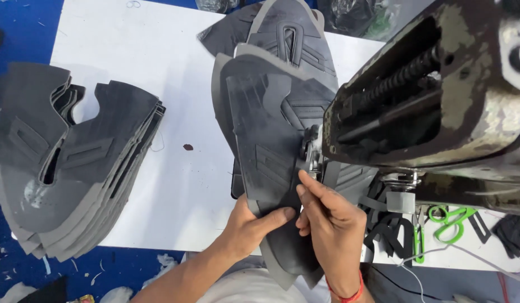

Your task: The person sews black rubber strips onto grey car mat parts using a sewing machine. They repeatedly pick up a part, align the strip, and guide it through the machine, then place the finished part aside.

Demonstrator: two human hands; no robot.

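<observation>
Head view, both hands (296,221) pinching grey shoe upper (268,140)

Needle and presser area hidden behind the worn sewing machine head (439,95), itself cut off by the top and right edges. Near edge of the dark shoe upper piece (271,140) covered by the left hand (251,224) and right hand (327,216); its far end lost under the machine. Lower layers of the stack of cut pieces (74,163) hidden beneath the top one, left side clipped by the edge. Green scissors (448,221) partly buried under scraps. Bags at the top edge too blurred to identify.
</observation>
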